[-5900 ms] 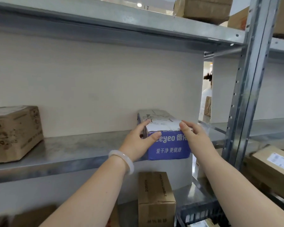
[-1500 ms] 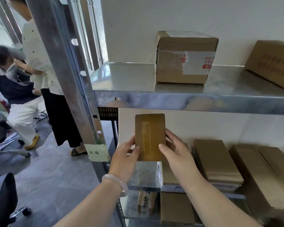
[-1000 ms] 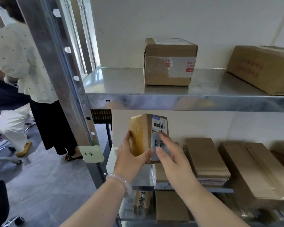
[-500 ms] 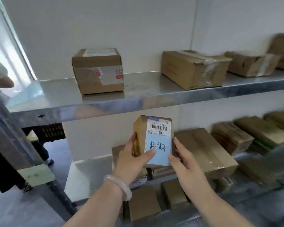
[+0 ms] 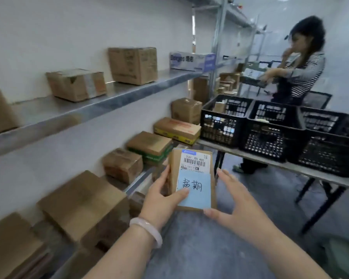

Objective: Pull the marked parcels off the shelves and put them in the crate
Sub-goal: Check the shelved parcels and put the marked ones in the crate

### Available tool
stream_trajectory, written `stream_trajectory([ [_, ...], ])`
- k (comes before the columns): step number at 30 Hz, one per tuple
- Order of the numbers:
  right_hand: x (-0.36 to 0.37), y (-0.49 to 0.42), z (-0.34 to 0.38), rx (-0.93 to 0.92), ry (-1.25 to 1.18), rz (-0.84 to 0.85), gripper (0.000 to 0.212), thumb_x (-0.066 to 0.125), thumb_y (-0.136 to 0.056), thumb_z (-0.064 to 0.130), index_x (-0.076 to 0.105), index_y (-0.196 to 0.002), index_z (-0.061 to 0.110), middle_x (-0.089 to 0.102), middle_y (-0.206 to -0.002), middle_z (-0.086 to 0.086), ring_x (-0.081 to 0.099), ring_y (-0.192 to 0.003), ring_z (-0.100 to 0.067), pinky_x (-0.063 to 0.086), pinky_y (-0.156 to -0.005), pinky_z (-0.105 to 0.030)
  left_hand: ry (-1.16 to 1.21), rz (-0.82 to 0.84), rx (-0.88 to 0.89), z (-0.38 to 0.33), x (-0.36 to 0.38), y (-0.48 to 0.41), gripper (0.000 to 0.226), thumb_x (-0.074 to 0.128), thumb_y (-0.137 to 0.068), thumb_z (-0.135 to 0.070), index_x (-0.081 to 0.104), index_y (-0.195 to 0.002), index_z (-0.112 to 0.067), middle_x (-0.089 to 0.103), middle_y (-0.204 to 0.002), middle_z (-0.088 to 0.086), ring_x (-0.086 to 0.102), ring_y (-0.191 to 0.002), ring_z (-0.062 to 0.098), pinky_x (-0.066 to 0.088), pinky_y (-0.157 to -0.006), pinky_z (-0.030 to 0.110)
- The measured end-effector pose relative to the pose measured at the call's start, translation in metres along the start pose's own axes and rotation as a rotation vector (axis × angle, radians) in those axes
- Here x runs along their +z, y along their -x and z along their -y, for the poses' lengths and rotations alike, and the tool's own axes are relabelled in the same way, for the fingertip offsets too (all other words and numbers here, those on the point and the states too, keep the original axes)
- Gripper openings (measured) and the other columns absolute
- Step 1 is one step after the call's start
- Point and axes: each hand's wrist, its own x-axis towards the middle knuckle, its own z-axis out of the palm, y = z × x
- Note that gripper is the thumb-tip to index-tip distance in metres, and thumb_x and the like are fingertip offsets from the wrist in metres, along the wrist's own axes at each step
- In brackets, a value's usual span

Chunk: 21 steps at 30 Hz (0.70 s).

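I hold a small brown parcel upright in front of me, over the aisle floor. It carries a white barcode label and a blue handwritten note. My left hand grips its left side, thumb across the front on the note. My right hand lies against its right edge and lower corner with spread, fairly straight fingers. Three black plastic crates stand in a row on a table to the right, beyond the parcel.
Metal shelves run along the left with several cardboard boxes on two levels. The folding table has dark legs reaching into the aisle. A person in a striped top stands behind the crates.
My view has swung right from the shelves toward the table with the crates. The parcel has come away from the shelf, label side facing me, still between both hands.
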Motion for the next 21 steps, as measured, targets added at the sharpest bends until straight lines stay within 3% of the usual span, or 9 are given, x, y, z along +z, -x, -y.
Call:
stream_trajectory([
  [3,-0.046,0.035,-0.043,0.149,0.076,-0.117,0.108,0.072,-0.061,0.073,0.001,-0.142,0.063,-0.003,-0.154,0.036,0.000,-0.142,0.011,0.018,-0.117,-0.032,-0.018,0.166,-0.021,0.004,0.074,-0.017,0.085,0.088,-0.070,-0.019,0.046,-0.141,-0.038,0.068,-0.119,-0.016,0.065,-0.110,0.008,0.054,-0.095,0.036],
  [6,-0.081,0.069,-0.071,0.265,0.147,-0.225,0.108,0.071,-0.062,0.073,-0.006,-0.137,0.070,-0.007,-0.154,0.037,0.002,-0.141,0.009,0.019,-0.115,-0.030,-0.027,0.352,-0.045,0.008,0.140,-0.029,0.085,0.088,-0.066,-0.028,0.046,-0.139,-0.040,0.063,-0.127,-0.010,0.064,-0.112,0.006,0.054,-0.096,0.036],
  [11,-0.126,0.115,-0.106,0.449,0.239,-0.396,0.104,0.069,-0.061,0.074,-0.006,-0.134,0.072,-0.006,-0.153,0.037,0.004,-0.143,0.007,0.019,-0.116,-0.028,-0.009,0.638,-0.073,0.014,0.242,-0.045,0.075,0.087,-0.072,-0.024,0.047,-0.130,-0.049,0.063,-0.120,-0.017,0.065,-0.103,-0.003,0.055,-0.079,0.017],
  [15,-0.154,0.142,-0.122,0.635,0.313,-0.532,0.107,0.070,-0.062,0.073,-0.010,-0.133,0.073,-0.007,-0.147,0.041,0.000,-0.141,0.008,0.015,-0.116,-0.027,-0.021,0.884,-0.049,0.014,0.313,-0.050,0.075,0.086,-0.073,-0.022,0.050,-0.137,-0.040,0.064,-0.116,-0.019,0.060,-0.098,-0.015,0.048,-0.071,0.006],
  [18,-0.166,0.158,-0.122,0.793,0.387,-0.606,0.109,0.067,-0.060,0.077,-0.017,-0.129,0.074,-0.015,-0.141,0.044,-0.003,-0.137,0.011,0.013,-0.116,-0.029,-0.026,1.034,-0.053,0.007,0.360,-0.053,0.081,0.087,-0.066,-0.031,0.051,-0.138,-0.039,0.067,-0.115,-0.019,0.063,-0.102,-0.008,0.053,-0.079,0.014],
  [21,-0.176,0.179,-0.116,0.961,0.457,-0.699,0.112,0.064,-0.059,0.082,-0.019,-0.134,0.069,-0.017,-0.143,0.043,-0.008,-0.132,0.013,0.012,-0.118,-0.033,-0.034,1.183,-0.072,0.001,0.406,-0.050,0.076,0.085,-0.074,-0.027,0.047,-0.138,-0.043,0.068,-0.112,-0.022,0.067,-0.105,0.004,0.056,-0.088,0.028],
])
